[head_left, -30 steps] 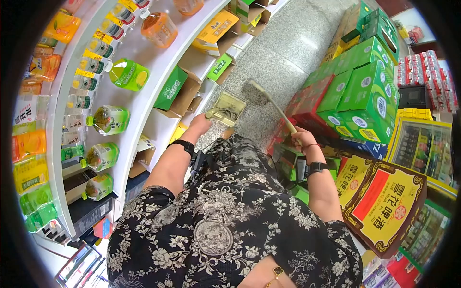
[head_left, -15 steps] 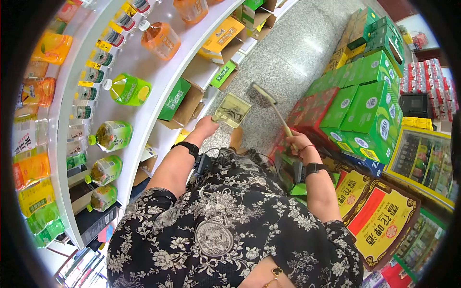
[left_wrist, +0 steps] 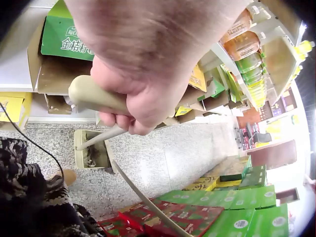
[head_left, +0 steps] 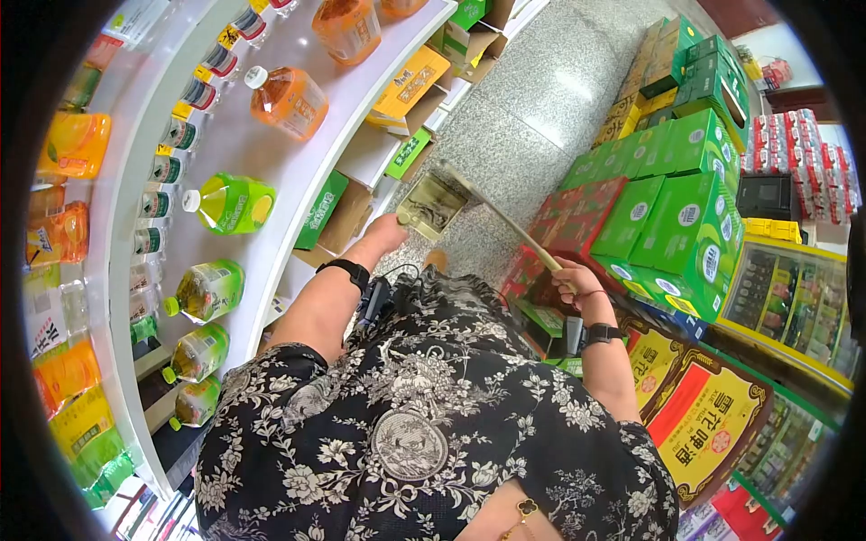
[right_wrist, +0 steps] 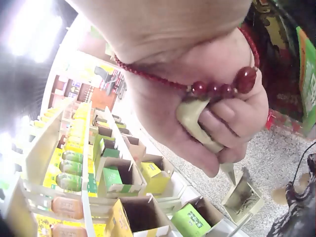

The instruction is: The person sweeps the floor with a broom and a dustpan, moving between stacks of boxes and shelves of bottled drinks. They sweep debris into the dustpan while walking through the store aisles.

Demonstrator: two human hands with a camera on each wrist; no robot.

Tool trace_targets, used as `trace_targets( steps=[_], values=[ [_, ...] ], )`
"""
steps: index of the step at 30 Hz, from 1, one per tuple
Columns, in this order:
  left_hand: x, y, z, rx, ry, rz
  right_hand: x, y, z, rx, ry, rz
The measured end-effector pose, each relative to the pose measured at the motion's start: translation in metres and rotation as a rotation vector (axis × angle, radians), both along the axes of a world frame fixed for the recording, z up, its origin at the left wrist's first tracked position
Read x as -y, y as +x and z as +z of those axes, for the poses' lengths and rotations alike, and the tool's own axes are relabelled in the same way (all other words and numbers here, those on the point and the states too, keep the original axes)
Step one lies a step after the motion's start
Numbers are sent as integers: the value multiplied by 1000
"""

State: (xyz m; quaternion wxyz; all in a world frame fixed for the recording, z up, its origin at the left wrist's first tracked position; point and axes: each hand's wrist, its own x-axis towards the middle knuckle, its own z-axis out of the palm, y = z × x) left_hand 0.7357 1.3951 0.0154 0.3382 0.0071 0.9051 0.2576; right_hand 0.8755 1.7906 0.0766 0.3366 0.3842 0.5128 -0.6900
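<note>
My left hand (head_left: pixel 388 233) grips the pale end of a long-handled dustpan's handle (left_wrist: pixel 96 96), fingers curled round it. The dustpan (left_wrist: pixel 79 148) lies low at the floor in front of the feet, with dark debris inside. My right hand (head_left: pixel 577 279) holds the broom handle (head_left: pixel 514 227), which slants forward and left. In the head view the broom's head end overlaps the dustpan's far right rim; its bristles are mostly hidden. A red beaded bracelet (right_wrist: pixel 212 90) circles the right wrist, and the dustpan shows below that hand in the right wrist view.
White shelves (head_left: pixel 298 135) with drink bottles (head_left: pixel 234 203) line the left, open cartons (head_left: pixel 410 86) on the lower level. Stacked green boxes (head_left: pixel 677 207) and red boxes (head_left: pixel 577 212) stand on the right. Between them runs a speckled floor (head_left: pixel 519 90). A yellow sign box (head_left: pixel 704 424) stands at right.
The broom's head end has come from the floor beside the dustpan to its far right rim. My right hand has shifted slightly right and down; my left hand keeps its hold on the dustpan.
</note>
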Motion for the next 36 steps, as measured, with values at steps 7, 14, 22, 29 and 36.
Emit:
trace_targets(
  steps=[7, 14, 22, 29, 36],
  values=[
    [-7, -9, 10, -56, 2, -42, -6, -33, -40, -44, 160, -147],
    [-13, -6, 38, -86, -15, -51, 10, -74, -61, -106, 99, -187],
    [-8, -16, 21, -65, 13, -62, 39, -79, -50, -148, 230, 332],
    [-12, -20, 23, -157, 78, -95, 25, -69, -32, -121, 185, 341],
    [-16, -20, 21, -136, 76, -58, -7, -79, -14, -35, 205, 170]
  ],
)
